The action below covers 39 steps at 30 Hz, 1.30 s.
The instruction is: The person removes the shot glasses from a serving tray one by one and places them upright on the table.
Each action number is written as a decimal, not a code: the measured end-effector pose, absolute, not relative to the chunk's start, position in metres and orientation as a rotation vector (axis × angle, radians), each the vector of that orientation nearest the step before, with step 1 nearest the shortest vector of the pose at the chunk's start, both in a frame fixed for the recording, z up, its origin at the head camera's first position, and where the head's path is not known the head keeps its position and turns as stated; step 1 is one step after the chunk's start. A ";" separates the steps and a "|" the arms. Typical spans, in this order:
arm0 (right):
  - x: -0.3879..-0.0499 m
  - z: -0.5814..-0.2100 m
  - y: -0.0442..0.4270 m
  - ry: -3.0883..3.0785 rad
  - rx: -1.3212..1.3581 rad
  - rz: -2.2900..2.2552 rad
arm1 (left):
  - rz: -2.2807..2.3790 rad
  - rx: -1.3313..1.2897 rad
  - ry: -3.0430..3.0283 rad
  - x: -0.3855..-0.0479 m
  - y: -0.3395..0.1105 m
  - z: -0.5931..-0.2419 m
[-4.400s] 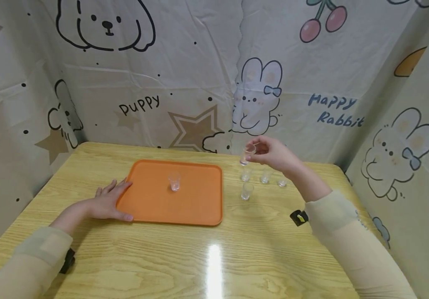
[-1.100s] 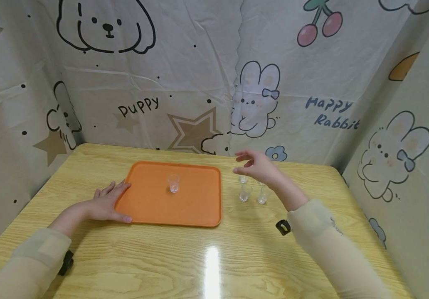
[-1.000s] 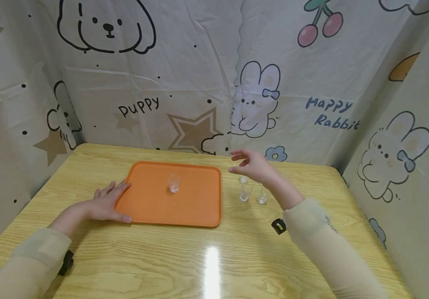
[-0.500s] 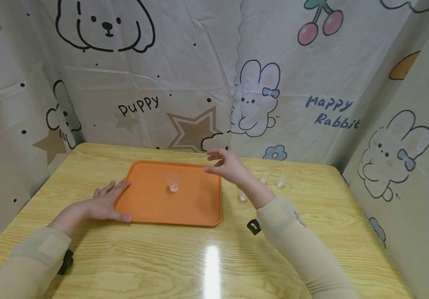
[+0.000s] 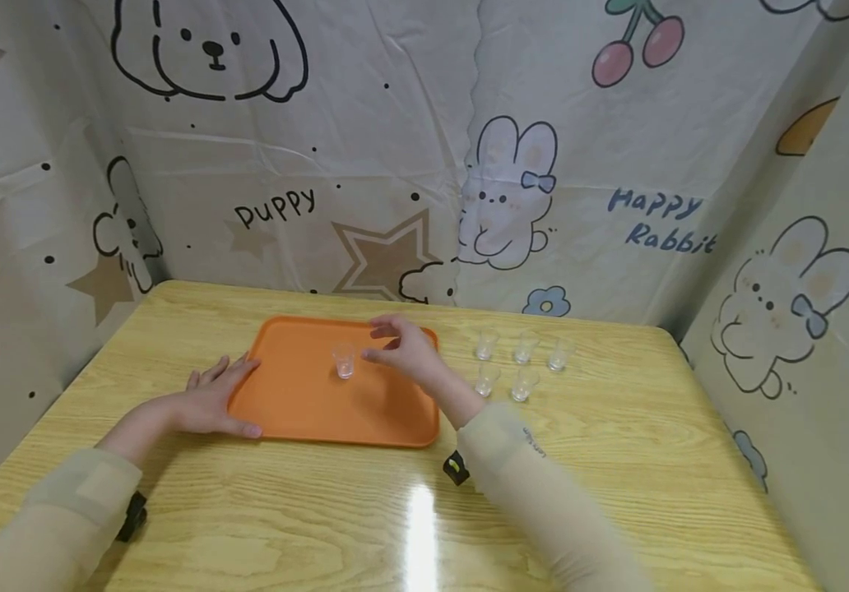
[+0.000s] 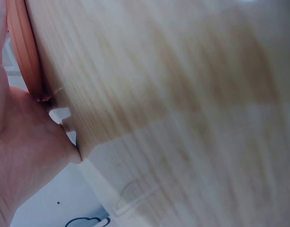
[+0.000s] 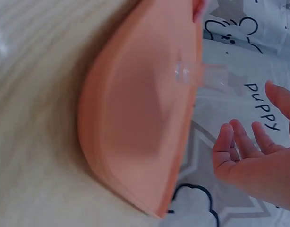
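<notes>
A small clear shot glass (image 5: 345,362) stands upright on the orange tray (image 5: 306,415), left of its middle. Just right of that glass, my right hand (image 5: 411,353) hovers over the tray with fingers and thumb apart, holding nothing. The right wrist view confirms a gap between the fingers (image 7: 226,139) and the glass (image 7: 201,74). My left hand (image 5: 210,403) rests spread against the tray's left edge, its thumb at the front corner. In the left wrist view the palm (image 6: 29,146) lies by the tray's rim (image 6: 24,52).
Several more clear shot glasses (image 5: 524,384) stand upright in two rows on the wooden table (image 5: 306,518), right of the tray. A printed cloth (image 5: 387,148) hangs behind the table and at both sides.
My right hand set the glass it held down among the others on the right, then moved left, empty, over the tray. The glasses there now form two rows. My left hand stays put.
</notes>
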State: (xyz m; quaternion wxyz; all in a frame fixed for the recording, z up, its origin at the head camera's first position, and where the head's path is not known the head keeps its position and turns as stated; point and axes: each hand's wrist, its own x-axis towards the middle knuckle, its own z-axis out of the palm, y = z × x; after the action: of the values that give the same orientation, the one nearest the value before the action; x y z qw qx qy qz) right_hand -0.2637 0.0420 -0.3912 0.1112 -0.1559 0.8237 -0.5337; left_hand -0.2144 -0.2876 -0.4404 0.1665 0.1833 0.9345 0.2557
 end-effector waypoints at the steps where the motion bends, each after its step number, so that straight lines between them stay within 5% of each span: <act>1: -0.265 -0.395 0.039 2.412 -0.436 -1.572 | 0.731 0.521 2.658 -0.214 -0.288 -0.440; 15: -0.271 -0.428 0.008 2.378 -0.402 -1.536 | 0.721 0.524 2.656 -0.214 -0.286 -0.438; 39: -0.271 -0.421 0.003 2.454 -0.471 -1.413 | 0.714 0.521 2.657 -0.214 -0.287 -0.439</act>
State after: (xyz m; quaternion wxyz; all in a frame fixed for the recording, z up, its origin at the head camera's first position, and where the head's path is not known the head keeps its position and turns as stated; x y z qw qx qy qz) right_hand -0.2707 0.0035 -0.4210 0.1353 -0.1625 0.8470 -0.4878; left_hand -0.2144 -0.2872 -0.4385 0.1698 0.1834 0.9350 0.2514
